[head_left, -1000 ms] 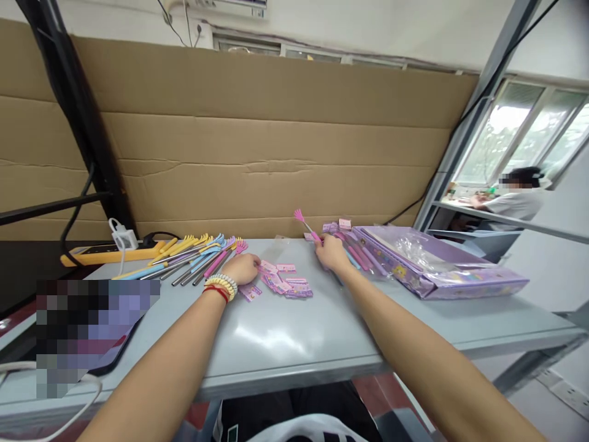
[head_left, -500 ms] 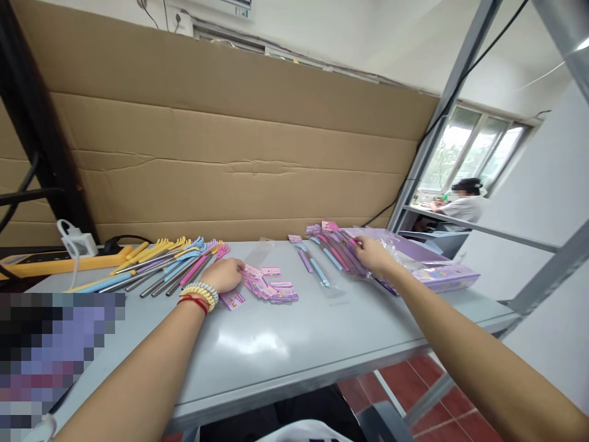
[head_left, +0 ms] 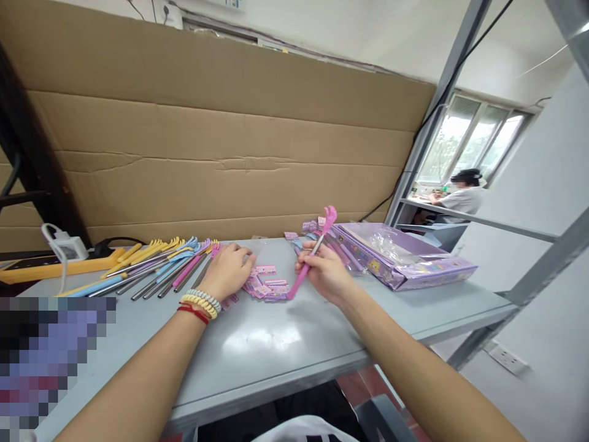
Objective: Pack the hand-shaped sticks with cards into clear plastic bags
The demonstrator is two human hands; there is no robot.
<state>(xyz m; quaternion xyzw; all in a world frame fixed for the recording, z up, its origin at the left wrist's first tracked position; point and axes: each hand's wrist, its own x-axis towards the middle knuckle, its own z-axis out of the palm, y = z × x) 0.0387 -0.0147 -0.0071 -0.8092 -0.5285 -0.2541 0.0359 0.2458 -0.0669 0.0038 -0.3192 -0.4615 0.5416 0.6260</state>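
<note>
In my right hand (head_left: 324,270) is a pink back scratcher (head_left: 301,281) with a claw-shaped head and a metal shaft. It is tilted, head up, its handle end by the pink and purple cards (head_left: 273,288). My left hand (head_left: 229,270) rests palm down between the cards and a pile of back scratchers (head_left: 170,264) in yellow, blue, purple and pink. Its fingers are bent and slightly apart over the edge of a clear plastic bag (head_left: 261,248); the fingertips are partly hidden. Behind my right hand lie bagged back scratchers (head_left: 346,253) with cards at their tops.
A purple box (head_left: 396,258) with clear plastic on it stands at the right of the grey table (head_left: 276,362). A yellow power strip (head_left: 87,264) with a white charger (head_left: 71,247) lies at the left. Cardboard (head_left: 221,141) walls the back. A person (head_left: 464,196) sits far right.
My right hand has come left from the bagged scratchers by the box, now bringing the pink back scratcher over beside the cards. My left hand has shifted from the cards towards the clear bag.
</note>
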